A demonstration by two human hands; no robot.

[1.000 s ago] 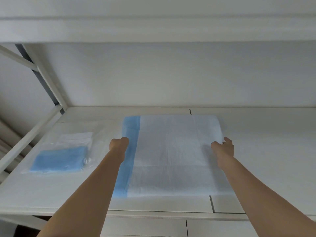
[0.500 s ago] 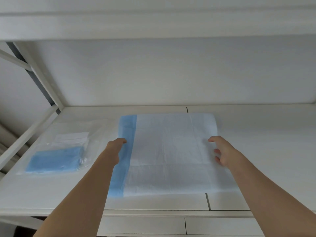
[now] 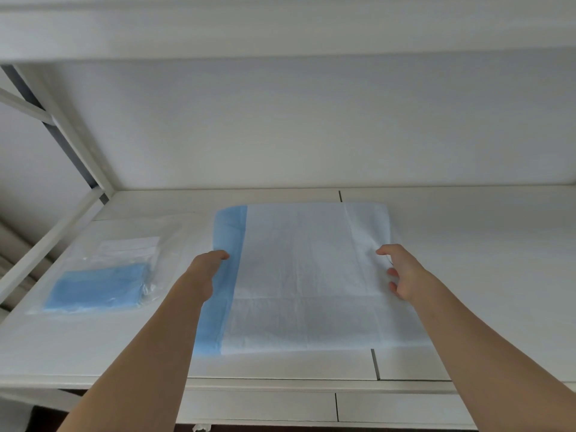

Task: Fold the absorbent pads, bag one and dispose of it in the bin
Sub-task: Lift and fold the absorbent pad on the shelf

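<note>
Left hand (image 3: 207,269): fingers curled at the blue left border of the pad (image 3: 305,275), apparently pinching it; hold not fully visible. Right hand (image 3: 402,275): loosely spread at the right edge, clasping nothing clearly. Pad: flat on the shelf (image 3: 483,244), between both hands, long axis running away from the person. Bagged pad (image 3: 96,285): left, apart.

Worktop layout: pad at centre, bagged pad to its left.
Absorbent pad (image 3: 299,275) lies flat on worktop (image 3: 483,275); plastic bag (image 3: 131,257), holding folded pad (image 3: 95,288), lies beside it; left hand (image 3: 207,269) and right hand (image 3: 402,272) at pad's side edges.
</note>
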